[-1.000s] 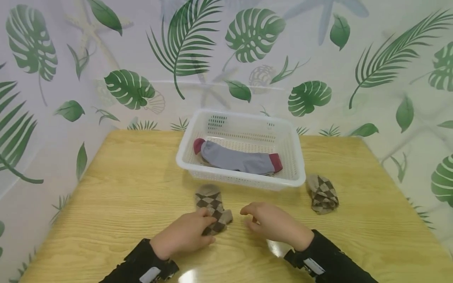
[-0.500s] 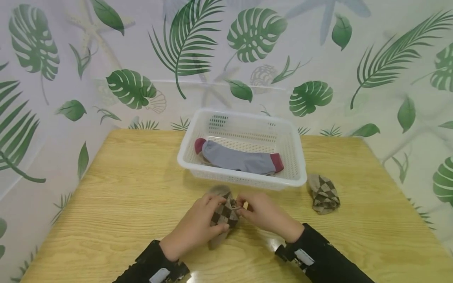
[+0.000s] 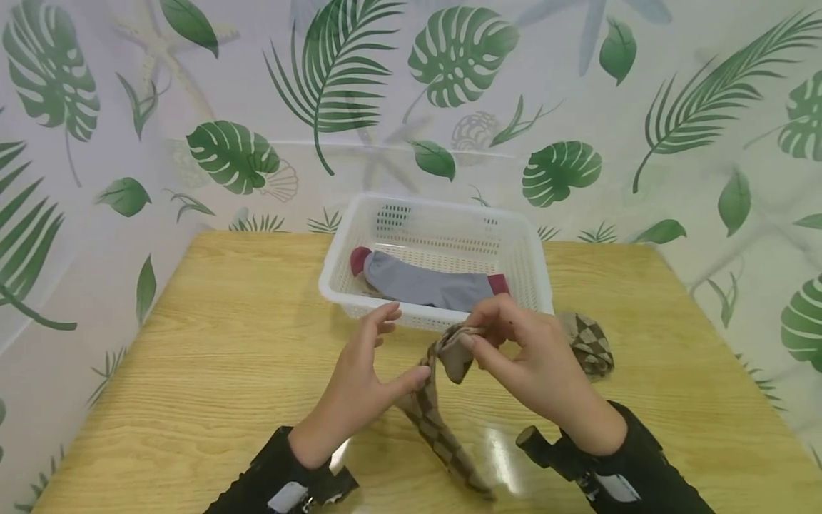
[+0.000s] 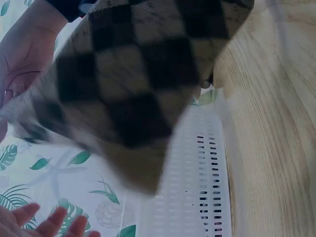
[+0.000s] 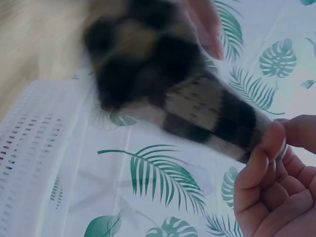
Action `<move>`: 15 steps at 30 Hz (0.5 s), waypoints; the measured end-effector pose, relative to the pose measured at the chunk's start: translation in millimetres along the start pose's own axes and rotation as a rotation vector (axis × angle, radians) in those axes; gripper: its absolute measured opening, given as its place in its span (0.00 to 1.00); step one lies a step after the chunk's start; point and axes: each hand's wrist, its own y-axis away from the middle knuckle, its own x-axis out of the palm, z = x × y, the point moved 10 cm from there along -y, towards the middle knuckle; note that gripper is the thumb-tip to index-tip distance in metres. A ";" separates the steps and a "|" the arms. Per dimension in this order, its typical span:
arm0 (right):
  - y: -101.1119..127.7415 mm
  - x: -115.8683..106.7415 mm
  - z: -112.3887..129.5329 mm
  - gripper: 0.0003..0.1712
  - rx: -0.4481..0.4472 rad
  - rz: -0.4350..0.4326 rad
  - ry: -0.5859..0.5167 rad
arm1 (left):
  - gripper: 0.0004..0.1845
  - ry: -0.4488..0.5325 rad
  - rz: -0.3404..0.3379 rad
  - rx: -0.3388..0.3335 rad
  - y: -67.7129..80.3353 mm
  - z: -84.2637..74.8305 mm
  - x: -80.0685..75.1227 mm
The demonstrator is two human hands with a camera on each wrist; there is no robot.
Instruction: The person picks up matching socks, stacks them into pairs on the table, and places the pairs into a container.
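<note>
A brown-and-beige checkered sock (image 3: 439, 430) hangs in the air above the wooden table, its long end dangling toward the front. With thumb and fingers, my right hand (image 3: 542, 364) pinches it near its upper end, as the right wrist view also shows at the sock's (image 5: 197, 106) narrow end. My left hand (image 3: 359, 385) is spread beside it, its thumb overlapping the fabric and its fingers extended upward. The left wrist view has the blurred sock (image 4: 133, 74) filling its middle. A second checkered sock (image 3: 594, 346) lies bunched at the right, partly hidden behind the right hand.
Behind the hands stands a white perforated plastic basket (image 3: 334, 282). Inside it lies a grey sock (image 3: 424, 278) with dark red ends. A leaf-patterned covering (image 3: 385, 107) rises behind and beside the wooden table (image 3: 212, 357).
The checkered sock was lying on the table under the left hand; now it is lifted. My right hand came in, took hold of it and rose rightward. The left hand's fingers have spread.
</note>
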 end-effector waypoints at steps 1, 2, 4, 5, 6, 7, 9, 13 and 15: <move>-0.1 -1.9 2.1 0.15 -0.003 -0.002 -0.013 | 0.42 0.005 0.022 -0.007 0.1 0.5 1.6; 0.1 -2.9 3.2 0.14 -0.003 -0.001 -0.044 | 0.42 0.008 0.054 -0.015 0.4 2.2 5.1; 1.4 -3.7 3.3 0.11 0.004 0.005 -0.151 | 0.42 0.011 0.146 -0.027 2.1 6.0 15.6; 2.4 -3.7 3.2 0.09 0.005 0.009 -0.217 | 0.42 0.004 0.199 -0.035 3.3 9.2 22.5; 3.4 -3.7 2.3 0.08 0.009 0.012 -0.283 | 0.42 -0.002 0.254 -0.045 4.8 13.1 29.8; 4.3 -3.8 2.0 0.08 0.004 0.015 -0.346 | 0.41 -0.002 0.308 -0.053 6.2 17.5 37.8; 5.7 -4.0 1.7 0.07 -0.011 0.021 -0.448 | 0.40 -0.009 0.407 -0.068 10.3 26.9 53.1; 5.9 -5.0 3.0 0.07 -0.003 0.050 -0.571 | 0.44 -0.062 0.517 -0.111 17.8 48.2 76.5; 5.2 -5.4 6.0 0.07 -0.012 0.071 -0.643 | 0.48 -0.135 0.533 -0.126 20.2 57.1 84.2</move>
